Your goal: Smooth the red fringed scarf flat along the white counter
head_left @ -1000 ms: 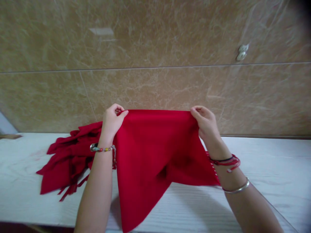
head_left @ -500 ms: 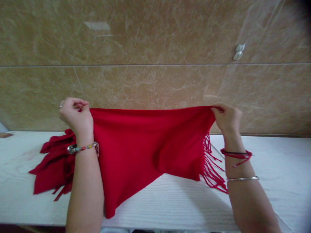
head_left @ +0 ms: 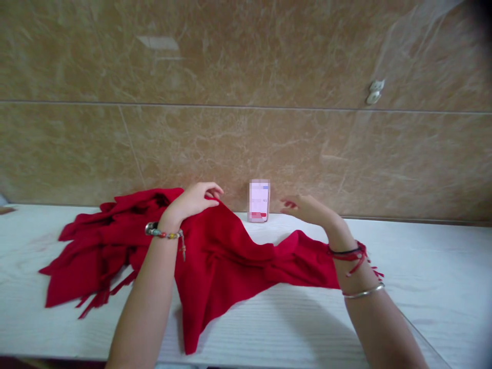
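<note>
A red fringed scarf [head_left: 226, 261] lies crumpled across the white table [head_left: 423, 266], one corner hanging toward the near edge. My left hand [head_left: 194, 201] is raised over its middle, fingers curled and pinching a fold of the cloth. My right hand [head_left: 307, 209] hovers just above the scarf's right end, fingers stretched out, slightly blurred and holding nothing. Both wrists wear bracelets.
A small pink-and-white upright object [head_left: 259, 201] leans against the brown marble wall [head_left: 246, 133] between my hands. A white wall hook [head_left: 374, 91] sits high on the right. More red cloth [head_left: 88, 256] is bunched at the table's left.
The scarf, held stretched up between both hands, has dropped onto the table. My right hand has let go, and both hands have moved inward and lower, uncovering the upright object.
</note>
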Demonstrator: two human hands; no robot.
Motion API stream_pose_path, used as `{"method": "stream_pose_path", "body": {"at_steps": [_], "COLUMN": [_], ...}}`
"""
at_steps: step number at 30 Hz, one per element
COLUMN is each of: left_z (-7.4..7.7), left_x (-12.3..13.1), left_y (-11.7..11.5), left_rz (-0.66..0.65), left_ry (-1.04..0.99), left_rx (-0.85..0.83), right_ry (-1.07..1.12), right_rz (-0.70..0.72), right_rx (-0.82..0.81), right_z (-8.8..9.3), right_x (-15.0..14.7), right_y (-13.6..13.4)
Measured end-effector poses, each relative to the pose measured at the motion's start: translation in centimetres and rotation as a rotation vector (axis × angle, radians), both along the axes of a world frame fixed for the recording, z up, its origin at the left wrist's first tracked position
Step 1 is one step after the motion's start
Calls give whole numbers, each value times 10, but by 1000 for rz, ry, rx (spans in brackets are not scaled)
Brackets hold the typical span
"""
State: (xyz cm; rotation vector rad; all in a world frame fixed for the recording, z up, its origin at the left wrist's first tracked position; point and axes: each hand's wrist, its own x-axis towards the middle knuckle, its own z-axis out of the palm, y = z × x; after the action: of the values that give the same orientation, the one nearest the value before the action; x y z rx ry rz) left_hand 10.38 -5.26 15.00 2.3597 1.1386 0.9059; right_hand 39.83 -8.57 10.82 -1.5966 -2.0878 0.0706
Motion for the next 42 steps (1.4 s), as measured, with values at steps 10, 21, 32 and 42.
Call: {"method": "stream_pose_path", "body": {"at_steps": [10,21,32,42], "left_z": [-5,-12,-20,-23], "left_x": [43,43,71,61], "left_y": [-21,-15,-35,-20], "left_rz": [-153,-31,-101,-35], "left_ry": [-122,93,90,139], "left_rx": [208,180,186,175], "right_ry": [724,794,292,606], "right_rz": [320,-25,163,-236], "right_rx": [9,354,134,469], "right_z": [-3,16,19,18], "right_x": [-73,-10,-46,15], "right_y": [0,1,-20,2]}}
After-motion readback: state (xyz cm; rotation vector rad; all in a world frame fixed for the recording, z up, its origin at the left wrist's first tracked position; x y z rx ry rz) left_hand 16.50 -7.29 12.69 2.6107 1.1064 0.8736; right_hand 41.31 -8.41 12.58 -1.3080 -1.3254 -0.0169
